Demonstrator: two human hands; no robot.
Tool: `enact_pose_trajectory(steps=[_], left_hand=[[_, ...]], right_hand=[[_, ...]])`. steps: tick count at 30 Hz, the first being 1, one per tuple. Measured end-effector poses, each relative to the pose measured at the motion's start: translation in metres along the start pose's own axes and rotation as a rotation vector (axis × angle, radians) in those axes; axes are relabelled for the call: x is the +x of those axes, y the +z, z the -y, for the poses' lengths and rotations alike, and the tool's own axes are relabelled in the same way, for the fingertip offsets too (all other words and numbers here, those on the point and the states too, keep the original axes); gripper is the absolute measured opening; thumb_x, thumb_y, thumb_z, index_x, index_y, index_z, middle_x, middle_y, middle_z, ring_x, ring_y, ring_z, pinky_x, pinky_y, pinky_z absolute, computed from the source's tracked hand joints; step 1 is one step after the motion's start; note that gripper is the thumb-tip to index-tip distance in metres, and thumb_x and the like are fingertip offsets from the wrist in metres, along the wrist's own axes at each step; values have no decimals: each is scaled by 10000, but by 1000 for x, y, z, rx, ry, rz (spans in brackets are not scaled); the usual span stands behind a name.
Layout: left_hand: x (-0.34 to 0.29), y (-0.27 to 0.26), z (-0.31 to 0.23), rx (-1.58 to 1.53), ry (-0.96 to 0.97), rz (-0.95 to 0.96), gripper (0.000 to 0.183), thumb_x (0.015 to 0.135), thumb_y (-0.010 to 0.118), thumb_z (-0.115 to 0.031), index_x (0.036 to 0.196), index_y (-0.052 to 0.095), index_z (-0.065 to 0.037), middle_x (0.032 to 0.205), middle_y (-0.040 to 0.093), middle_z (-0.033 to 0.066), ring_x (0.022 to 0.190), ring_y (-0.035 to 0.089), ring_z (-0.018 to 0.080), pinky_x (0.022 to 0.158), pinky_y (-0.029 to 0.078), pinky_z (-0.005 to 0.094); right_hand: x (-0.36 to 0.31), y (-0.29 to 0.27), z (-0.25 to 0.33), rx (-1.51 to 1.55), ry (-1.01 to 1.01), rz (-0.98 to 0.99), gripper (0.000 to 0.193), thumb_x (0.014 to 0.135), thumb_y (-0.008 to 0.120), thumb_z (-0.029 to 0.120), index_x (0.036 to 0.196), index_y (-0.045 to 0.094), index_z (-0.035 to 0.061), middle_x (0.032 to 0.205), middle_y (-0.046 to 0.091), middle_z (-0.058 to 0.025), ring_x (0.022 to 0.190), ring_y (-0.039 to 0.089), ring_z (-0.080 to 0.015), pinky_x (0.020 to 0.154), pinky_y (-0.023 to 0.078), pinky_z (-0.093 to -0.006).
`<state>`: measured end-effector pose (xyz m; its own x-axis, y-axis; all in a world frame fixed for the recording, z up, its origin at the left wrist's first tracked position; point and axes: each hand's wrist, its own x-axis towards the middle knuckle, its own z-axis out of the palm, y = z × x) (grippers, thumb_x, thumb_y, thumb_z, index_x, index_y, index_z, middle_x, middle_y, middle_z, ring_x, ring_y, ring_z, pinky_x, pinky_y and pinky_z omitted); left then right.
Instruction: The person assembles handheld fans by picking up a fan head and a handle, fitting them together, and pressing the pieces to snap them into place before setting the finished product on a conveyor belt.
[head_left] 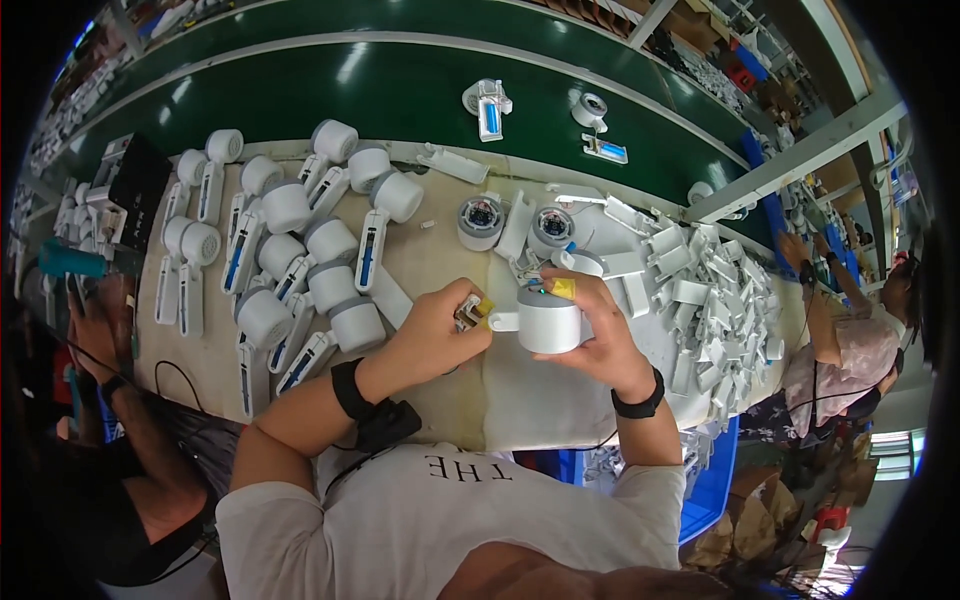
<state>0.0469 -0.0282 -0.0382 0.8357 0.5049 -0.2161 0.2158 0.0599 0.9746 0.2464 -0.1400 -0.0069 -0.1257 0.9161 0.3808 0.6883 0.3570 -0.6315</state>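
Note:
My right hand (604, 338) is closed round a white cylindrical device head (549, 322), whose short stub points left. Close to that stub, my left hand (440, 328) pinches a small part with a metallic look; its kind is hard to make out between the fingers. Yellow tape wraps a fingertip on each hand. Just beyond my hands sit two open round heads, one at the left (481, 222) and one at the right (552, 230), with their inner parts showing. A white handle shell (516, 225) lies between them.
Several round-headed white devices (287, 207) with handles crowd the table's left side. White shells are heaped (705, 300) at the right. A green conveyor belt (400, 95) runs behind, carrying two opened devices. Co-workers sit on both sides; a blue bin (712, 490) stands below the table's edge.

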Motion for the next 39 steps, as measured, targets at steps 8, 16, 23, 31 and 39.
enact_pose_trajectory(steps=[8, 16, 23, 31, 39], left_hand=[[5, 7, 6, 378, 229, -39, 312, 686, 616, -128, 926, 478, 17, 657, 563, 152, 586, 563, 263, 531, 434, 340], [-4, 11, 0, 453, 165, 51, 285, 720, 623, -150, 916, 482, 2, 624, 537, 124, 540, 547, 202, 503, 412, 302], [-7, 13, 22, 409, 129, 158, 211, 821, 570, -160, 933, 488, -1, 637, 545, 73, 536, 541, 140, 495, 414, 278], [-2, 7, 21, -483, -12, 239, 270, 883, 522, -190, 1074, 512, 0, 907, 640, 105, 794, 621, 166, 677, 475, 281], [25, -6, -2, -530, 200, 69, 306, 888, 527, -189, 1153, 509, -38, 1092, 598, 102, 951, 558, 117, 806, 427, 244]], right_hand=[[34, -22, 16, -38, 90, 254, 671, 665, 753, 304, 1213, 466, 43, 1064, 514, -148, 922, 539, -310, 774, 453, -344], [20, -8, 4, -48, 222, 248, 647, 722, 695, 362, 1215, 455, 19, 1041, 505, -155, 898, 535, -329, 775, 444, -351], [-13, 16, -9, 153, 246, 208, 672, 744, 652, 416, 1228, 436, 2, 1028, 519, -175, 923, 517, -337, 785, 430, -372], [-28, -46, -67, -34, 502, -18, 491, 757, 637, 192, 1200, 489, 40, 1190, 505, -156, 1083, 486, -318, 919, 389, -367], [-45, -70, -124, -571, 427, 119, 423, 662, 626, 84, 1080, 565, 54, 1077, 541, -147, 1005, 512, -333, 859, 428, -395]])
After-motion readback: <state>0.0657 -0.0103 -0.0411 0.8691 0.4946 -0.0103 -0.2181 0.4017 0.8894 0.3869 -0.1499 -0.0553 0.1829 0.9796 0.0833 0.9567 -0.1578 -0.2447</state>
